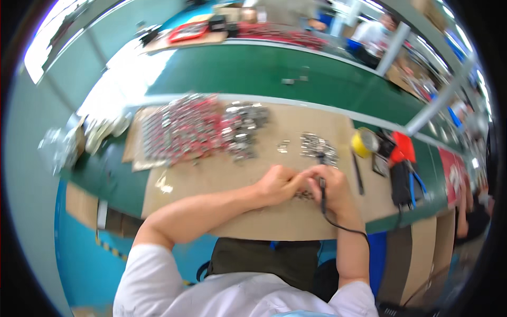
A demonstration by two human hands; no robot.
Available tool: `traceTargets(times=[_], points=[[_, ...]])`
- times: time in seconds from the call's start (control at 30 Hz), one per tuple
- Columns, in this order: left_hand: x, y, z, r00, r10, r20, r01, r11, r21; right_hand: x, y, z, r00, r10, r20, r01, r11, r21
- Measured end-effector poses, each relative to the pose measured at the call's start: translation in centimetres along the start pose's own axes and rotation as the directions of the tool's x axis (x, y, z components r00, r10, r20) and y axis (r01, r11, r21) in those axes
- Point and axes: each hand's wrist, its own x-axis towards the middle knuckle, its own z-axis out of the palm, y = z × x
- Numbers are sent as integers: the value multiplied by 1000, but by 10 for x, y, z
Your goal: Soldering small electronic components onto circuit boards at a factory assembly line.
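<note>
My right hand (332, 185) is closed around a slim black corded tool (322, 186) that looks like a soldering iron; its cable runs down over my right forearm. My left hand (277, 185) is closed, its fingertips meeting those of my right hand. Whatever the left fingers pinch is hidden. Small metal parts (304, 195) lie on the brown board (237, 211) just under my hands. Beyond my right hand is a cluster of small shiny metal parts (317, 145), with a few more (283, 146) to its left. Motion blurs the picture.
Rows of metal-and-red pieces (182, 127) lie at left, beside a silvery heap (244, 127). Clear plastic bags (58, 150) sit at the far left. Rightward are a yellow roll (364, 142), a dark stick (358, 174), a red-and-black holder (402, 150) and blue-handled pliers (417, 182). People work beyond.
</note>
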Motion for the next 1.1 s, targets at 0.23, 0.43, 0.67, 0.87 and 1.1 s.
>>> traceTargets(times=[0.23, 0.43, 0.67, 0.87, 1.1], points=[[-13, 64, -71, 942, 244, -229, -168, 937, 307, 3, -16, 5, 997, 68, 34, -68, 998, 17], [-68, 28, -201, 727, 148, -670, 383, 723, 575, -6, -13, -14, 994, 108, 8, -108, 994, 15], [-176, -28, -276, 772, 136, -621, 526, 412, 744, 1, -11, -4, 998, 58, 18, -60, 996, 73], [-167, -22, -279, 808, 99, -581, 491, 432, 756, -5, -8, -5, 999, 48, -5, -47, 997, 64], [-156, -2, -287, 802, -111, -587, 583, 360, 728, -4, -10, -3, 998, 61, 14, -62, 995, 73]])
